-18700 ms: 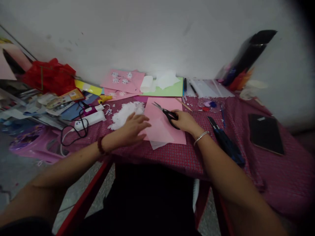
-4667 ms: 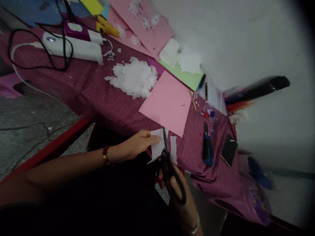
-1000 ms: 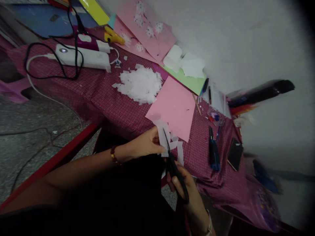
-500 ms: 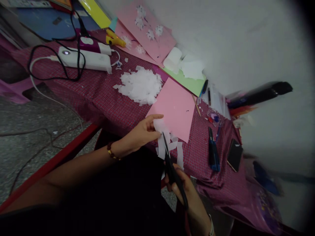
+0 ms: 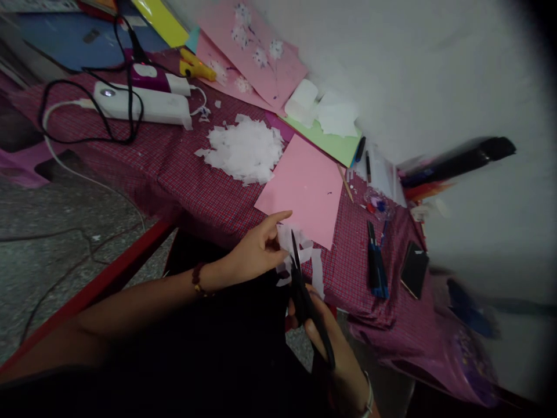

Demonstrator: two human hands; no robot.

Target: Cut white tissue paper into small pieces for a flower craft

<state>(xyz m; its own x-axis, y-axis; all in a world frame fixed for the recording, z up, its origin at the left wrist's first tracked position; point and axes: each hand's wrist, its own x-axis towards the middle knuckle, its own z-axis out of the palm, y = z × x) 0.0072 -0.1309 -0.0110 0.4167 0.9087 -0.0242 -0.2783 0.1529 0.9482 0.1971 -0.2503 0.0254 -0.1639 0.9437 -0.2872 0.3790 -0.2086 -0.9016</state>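
My left hand (image 5: 255,251) has its index finger stretched out, while the thumb presses on a white paper strip (image 5: 286,237); the other fingers are partly hidden. In my right hand (image 5: 328,331) is a pair of black-handled scissors (image 5: 300,284), its blades pointing up against the strip. Another white strip (image 5: 317,271) hangs beside the blades, over the table's near edge. Just beyond the hands lies a pink sheet (image 5: 304,186). To its left is a heap of small white paper pieces (image 5: 246,150).
A checked cloth (image 5: 183,168) covers the table. A white power strip (image 5: 143,104) with looped cables lies at left, near a yellow glue gun (image 5: 195,65). Pink sheets with white flowers (image 5: 270,69) lean at the back. A blue-black cutter (image 5: 376,264) and phone (image 5: 414,270) lie at right.
My left hand has come down slightly, and the paper between its fingers has dropped closer to the scissors. The right hand keeps the scissors. The whole view has shifted a little.
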